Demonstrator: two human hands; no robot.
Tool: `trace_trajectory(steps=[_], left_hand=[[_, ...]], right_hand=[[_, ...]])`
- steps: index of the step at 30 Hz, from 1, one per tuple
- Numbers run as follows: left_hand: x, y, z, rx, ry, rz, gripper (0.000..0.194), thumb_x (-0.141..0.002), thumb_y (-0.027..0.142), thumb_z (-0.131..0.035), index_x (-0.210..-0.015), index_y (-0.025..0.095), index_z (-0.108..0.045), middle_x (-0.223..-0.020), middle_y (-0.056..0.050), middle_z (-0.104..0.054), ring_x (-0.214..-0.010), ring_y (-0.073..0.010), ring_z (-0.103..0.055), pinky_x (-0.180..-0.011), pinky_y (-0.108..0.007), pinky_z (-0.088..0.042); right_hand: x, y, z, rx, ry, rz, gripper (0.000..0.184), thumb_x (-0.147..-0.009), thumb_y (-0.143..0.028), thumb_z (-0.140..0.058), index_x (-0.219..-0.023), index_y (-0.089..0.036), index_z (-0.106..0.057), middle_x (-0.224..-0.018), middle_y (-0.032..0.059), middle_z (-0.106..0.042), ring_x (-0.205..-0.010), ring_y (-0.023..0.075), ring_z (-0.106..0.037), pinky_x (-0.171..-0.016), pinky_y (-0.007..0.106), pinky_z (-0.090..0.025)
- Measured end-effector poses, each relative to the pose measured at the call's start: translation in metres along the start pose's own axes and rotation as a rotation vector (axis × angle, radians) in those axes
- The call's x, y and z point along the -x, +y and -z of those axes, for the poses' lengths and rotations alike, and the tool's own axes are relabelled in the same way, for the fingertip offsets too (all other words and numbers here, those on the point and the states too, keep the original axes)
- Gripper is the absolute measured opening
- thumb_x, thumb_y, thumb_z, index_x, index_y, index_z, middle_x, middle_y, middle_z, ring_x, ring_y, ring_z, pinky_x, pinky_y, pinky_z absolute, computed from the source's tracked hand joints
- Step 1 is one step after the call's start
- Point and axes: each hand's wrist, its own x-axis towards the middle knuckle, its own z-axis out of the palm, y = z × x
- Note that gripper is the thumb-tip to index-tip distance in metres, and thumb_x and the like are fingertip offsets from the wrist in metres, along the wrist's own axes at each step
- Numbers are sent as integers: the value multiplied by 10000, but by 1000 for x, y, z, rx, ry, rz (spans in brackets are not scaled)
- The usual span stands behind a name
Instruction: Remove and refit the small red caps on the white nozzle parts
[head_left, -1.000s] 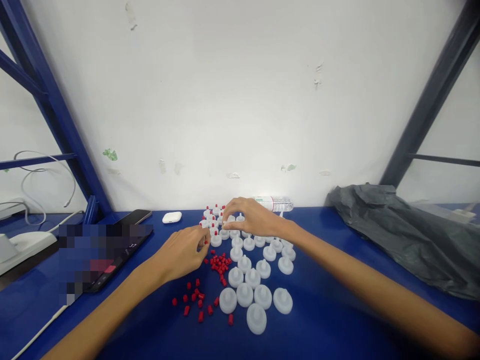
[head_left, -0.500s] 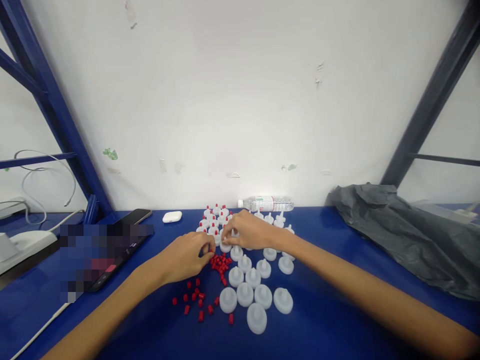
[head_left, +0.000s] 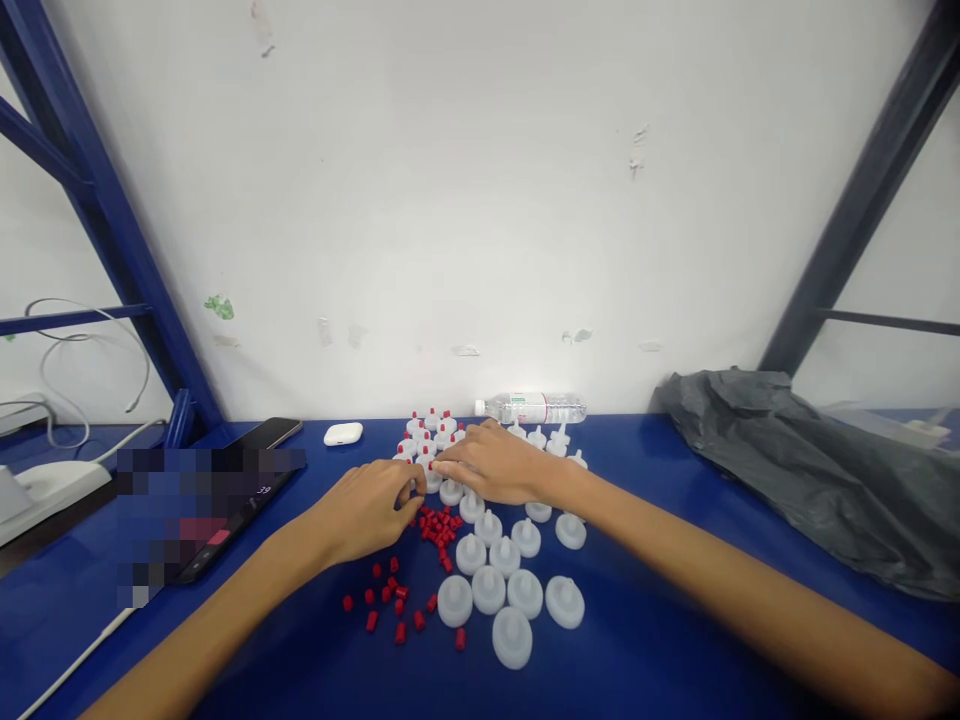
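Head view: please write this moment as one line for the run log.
left hand: beside loose red caps | right hand: over white pieces | front pieces: uncapped

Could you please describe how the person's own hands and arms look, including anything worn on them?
The left hand and right hand are bare, without gloves. The left forearm and right forearm look slender; no sleeve, watch or bracelet is visible on either.

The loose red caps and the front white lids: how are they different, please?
Size: the red caps are small, the white lids much wider.
Shape: the red caps are narrow stubs; the white lids are round discs with a raised centre.
Pose: some red caps lie tipped over; the white lids sit upright.
Both rest on the blue table.
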Motion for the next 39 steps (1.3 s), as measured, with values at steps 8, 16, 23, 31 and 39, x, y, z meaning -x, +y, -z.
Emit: trace_trajectory(steps=[8, 16, 23, 31, 39], left_hand=[[-4, 0, 1, 4, 153, 76, 266, -983, 361, -385, -1147, 281, -579, -815, -1, -700, -749, -222, -647, -621, -291, -349], [-11, -5, -16, 73, 142, 38, 265, -976, 382, -413, -1091, 267, -622, -843, -28, -722, -772, -228, -666, -622, -293, -383], [-10, -3, -9, 106, 257, 43, 191, -959, 352, -438, -978, 245, -595, -832, -8, -690, -735, -203, -641, -600, -284, -368], [-9, -3, -14, 88, 188, 41, 187, -966, 348, -442, -983, 259, -605, -820, -3, -696, -732, -209, -650, -611, -282, -368], [-9, 1, -7, 109, 274, 91, 286, -974, 470, -442, -1072, 250, -596, -830, 1, -703, -737, -216, -655, -612, -287, -377]], right_hand=[[-2, 5, 4, -55, 185, -52, 250, -981, -410, -554, -1071, -203, -661, -930, 63, -713, -972, 240, -610, -902, 411, -401], [-1, -1, 9, -217, 227, -42, 339, -990, -178, -461, -1326, -207, -437, -1282, 107, -612, -1086, 219, -624, -881, 365, -495], [0, -1, 12, -257, 238, -17, 515, -933, -169, -559, -1403, -222, -355, -1158, 82, -658, -1103, 238, -599, -942, 416, -475], [0, 4, 6, -231, 176, 21, 600, -915, -146, -599, -1443, -230, -327, -1175, 89, -653, -1119, 236, -581, -957, 411, -470], [-1, -1, 9, -213, 149, 27, 627, -931, -158, -591, -1474, -247, -291, -1216, 90, -664, -1176, 256, -581, -996, 444, -450]])
